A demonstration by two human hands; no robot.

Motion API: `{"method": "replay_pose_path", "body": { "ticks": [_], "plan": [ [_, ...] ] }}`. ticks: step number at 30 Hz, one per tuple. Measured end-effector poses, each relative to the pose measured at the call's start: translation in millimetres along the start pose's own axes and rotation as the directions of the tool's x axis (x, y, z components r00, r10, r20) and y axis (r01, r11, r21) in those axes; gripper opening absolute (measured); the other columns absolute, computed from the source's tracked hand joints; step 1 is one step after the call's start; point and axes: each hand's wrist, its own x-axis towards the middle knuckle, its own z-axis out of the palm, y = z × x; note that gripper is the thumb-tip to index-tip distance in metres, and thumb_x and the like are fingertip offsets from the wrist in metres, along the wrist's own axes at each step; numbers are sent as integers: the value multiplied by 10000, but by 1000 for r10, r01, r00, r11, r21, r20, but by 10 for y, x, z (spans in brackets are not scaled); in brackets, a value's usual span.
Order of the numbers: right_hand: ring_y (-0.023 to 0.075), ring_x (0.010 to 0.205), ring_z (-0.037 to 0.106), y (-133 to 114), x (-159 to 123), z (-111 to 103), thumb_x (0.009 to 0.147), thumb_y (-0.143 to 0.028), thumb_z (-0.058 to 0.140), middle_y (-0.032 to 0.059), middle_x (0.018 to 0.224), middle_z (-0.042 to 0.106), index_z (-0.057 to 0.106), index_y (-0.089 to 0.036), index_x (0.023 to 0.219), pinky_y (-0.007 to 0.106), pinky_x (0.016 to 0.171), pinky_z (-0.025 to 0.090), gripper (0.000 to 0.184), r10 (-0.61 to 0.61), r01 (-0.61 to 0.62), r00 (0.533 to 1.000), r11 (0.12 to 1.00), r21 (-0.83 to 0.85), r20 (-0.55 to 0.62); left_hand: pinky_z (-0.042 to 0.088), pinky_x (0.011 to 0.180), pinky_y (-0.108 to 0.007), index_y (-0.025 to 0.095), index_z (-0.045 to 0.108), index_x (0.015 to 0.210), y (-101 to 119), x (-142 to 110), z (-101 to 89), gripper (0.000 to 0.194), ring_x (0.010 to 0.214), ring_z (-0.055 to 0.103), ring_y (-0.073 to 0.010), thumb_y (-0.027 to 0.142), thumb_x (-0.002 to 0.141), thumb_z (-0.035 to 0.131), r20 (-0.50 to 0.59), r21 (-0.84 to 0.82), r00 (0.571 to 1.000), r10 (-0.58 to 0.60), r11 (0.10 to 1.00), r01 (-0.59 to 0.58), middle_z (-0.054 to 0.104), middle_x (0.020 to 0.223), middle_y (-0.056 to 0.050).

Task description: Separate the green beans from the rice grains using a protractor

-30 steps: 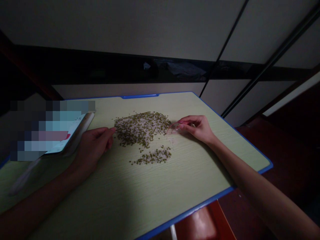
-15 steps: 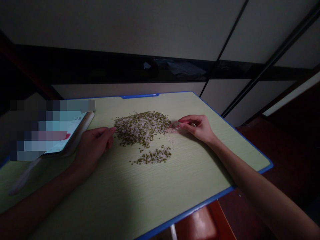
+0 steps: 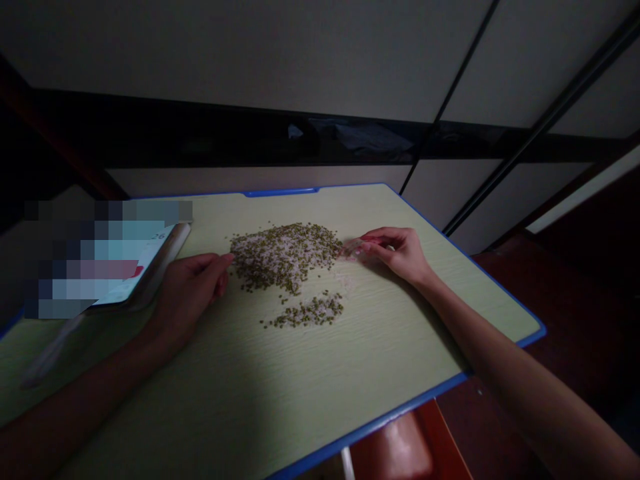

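A heap of green mung beans mixed with white rice grains [image 3: 287,257] lies on the pale green table [image 3: 400,373]. A smaller strip of the same mix [image 3: 310,312] lies nearer to me. My left hand [image 3: 193,287] is closed, thumb and forefinger pinched at the heap's left edge; whatever is between the fingertips is too small to make out. On the other side, my right hand [image 3: 395,253] pinches a small clear, reddish-tinted piece of plastic [image 3: 351,249], which touches the heap's right edge. Pale grains lie thinly scattered just below it.
A lit device screen [image 3: 130,257], partly blurred out, leans at the table's left. A pale strap-like thing [image 3: 53,350] lies before it. Blue edging [image 3: 283,192] rims the table. Cabinet doors [image 3: 250,53] stand behind, and a red-orange surface [image 3: 405,443] shows below the front edge.
Both hands keep nearly the same places. The plastic in my right hand has shifted very slightly, and the digits on the screen have changed. The whole view has moved a little.
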Motion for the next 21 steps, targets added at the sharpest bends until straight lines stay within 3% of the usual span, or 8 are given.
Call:
{"method": "replay_pose_path", "body": {
  "ticks": [11,21],
  "plan": [
    [141,585,619,-16,-5,21,664,-285,690,53,689,715,722,-150,760,261,548,489,169,-39,37,997,999,40,59,272,441,-237,210,417,382,37,-13,-1,391,380,351,-91,419,701,507,7,3,1000,-10,1000,10,385,345,67],
    [126,555,579,3,-8,-14,663,-260,692,39,645,698,726,-156,744,247,512,444,136,-61,60,995,998,16,78,271,442,-237,209,415,384,4,5,-9,395,378,344,-91,425,704,501,15,-2,1000,-17,1000,17,381,343,66]
  ]
}}
